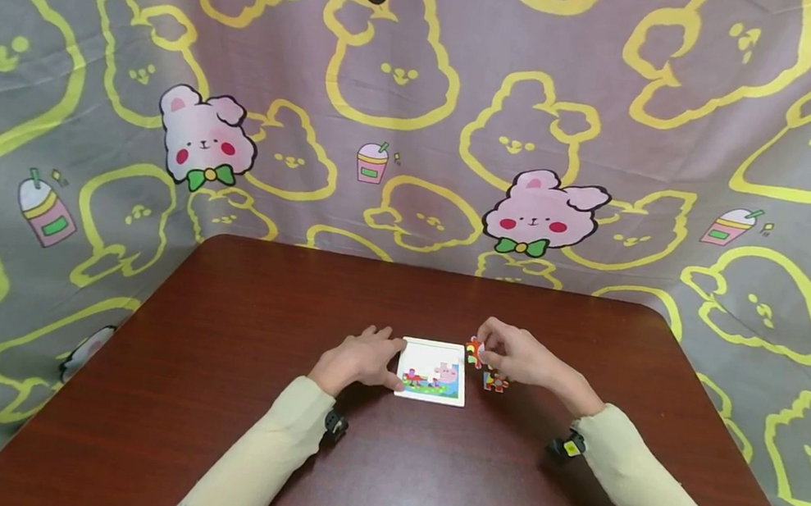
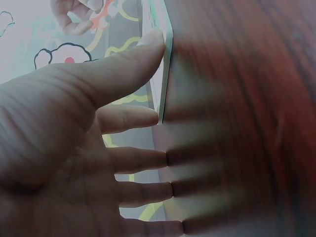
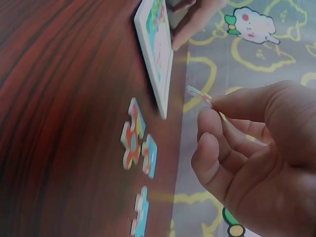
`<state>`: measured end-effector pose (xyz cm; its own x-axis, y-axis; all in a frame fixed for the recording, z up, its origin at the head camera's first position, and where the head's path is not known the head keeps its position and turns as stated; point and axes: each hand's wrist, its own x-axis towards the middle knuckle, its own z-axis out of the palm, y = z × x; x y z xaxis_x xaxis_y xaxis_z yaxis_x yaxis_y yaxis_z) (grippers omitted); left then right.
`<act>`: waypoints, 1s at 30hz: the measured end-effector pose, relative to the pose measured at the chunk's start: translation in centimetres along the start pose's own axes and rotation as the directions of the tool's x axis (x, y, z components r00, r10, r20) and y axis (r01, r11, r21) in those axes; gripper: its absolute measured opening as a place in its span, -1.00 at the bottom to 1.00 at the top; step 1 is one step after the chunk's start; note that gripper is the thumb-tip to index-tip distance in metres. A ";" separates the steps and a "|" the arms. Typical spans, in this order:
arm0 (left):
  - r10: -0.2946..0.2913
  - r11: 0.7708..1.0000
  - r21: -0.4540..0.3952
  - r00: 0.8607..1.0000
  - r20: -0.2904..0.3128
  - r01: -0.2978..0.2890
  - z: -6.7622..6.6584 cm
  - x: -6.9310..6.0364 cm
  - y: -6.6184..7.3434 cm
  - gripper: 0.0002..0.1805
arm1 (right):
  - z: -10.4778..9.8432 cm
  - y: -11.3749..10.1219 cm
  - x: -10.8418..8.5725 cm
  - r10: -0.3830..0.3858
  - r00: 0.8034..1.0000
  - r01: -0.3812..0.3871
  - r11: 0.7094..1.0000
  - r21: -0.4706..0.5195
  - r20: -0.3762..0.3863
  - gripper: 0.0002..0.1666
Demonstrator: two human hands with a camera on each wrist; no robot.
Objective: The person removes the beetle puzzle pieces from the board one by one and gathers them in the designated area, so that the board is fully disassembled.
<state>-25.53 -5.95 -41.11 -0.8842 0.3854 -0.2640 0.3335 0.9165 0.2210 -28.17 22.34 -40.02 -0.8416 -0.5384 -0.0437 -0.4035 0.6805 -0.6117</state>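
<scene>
A square picture puzzle board with a white frame (image 1: pixel 429 399) lies on the table, partly filled with pieces showing a pink pig, small figures and green grass. My left hand (image 1: pixel 363 357) rests at its left side. The left thumb (image 2: pixel 133 57) touches the board's edge, and the other fingers stretch out with their tips on the tabletop. To the right of the board, my right hand (image 1: pixel 524 356) pinches a small puzzle piece (image 3: pixel 199 94) between thumb and index finger, raised off the table. Beneath that hand lies a red and yellow puzzle piece (image 3: pixel 131 148).
Near the red and yellow one lie a blue-edged puzzle piece (image 3: pixel 150 160) and another loose piece (image 3: pixel 141 217). The dark reddish-brown table (image 1: pixel 283 290) has rounded far corners. A cartoon-printed curtain (image 1: pixel 417 147) hangs behind it and along the sides.
</scene>
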 end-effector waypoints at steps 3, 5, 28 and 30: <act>-0.002 1.000 -0.006 1.000 0.005 0.002 0.0 0.0 0.0 -0.17 | -0.4 0.5 -0.5 -0.003 1.000 0.003 1.000 0.008 0.004 -0.77; -0.001 1.000 -0.009 1.000 0.007 0.001 0.0 0.0 0.0 -0.17 | -0.6 0.9 -0.9 -0.003 1.000 0.003 1.000 0.019 0.006 -0.77; 0.003 1.000 -0.007 1.000 0.002 -0.003 0.1 -0.1 -0.1 -0.18 | -2.4 4.8 -3.9 0.062 0.995 -0.066 0.997 0.045 0.077 -0.79; 0.000 1.000 -0.008 1.000 0.003 0.000 0.0 -0.1 -0.1 -0.18 | -2.4 5.0 -4.2 0.065 0.994 -0.070 0.996 0.047 0.091 -0.79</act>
<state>-25.47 -6.05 -41.15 -0.8833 0.3857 -0.2665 0.3309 0.9156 0.2285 -27.51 29.23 -40.97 -0.8298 -0.5360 -0.1555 -0.3265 0.6923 -0.6435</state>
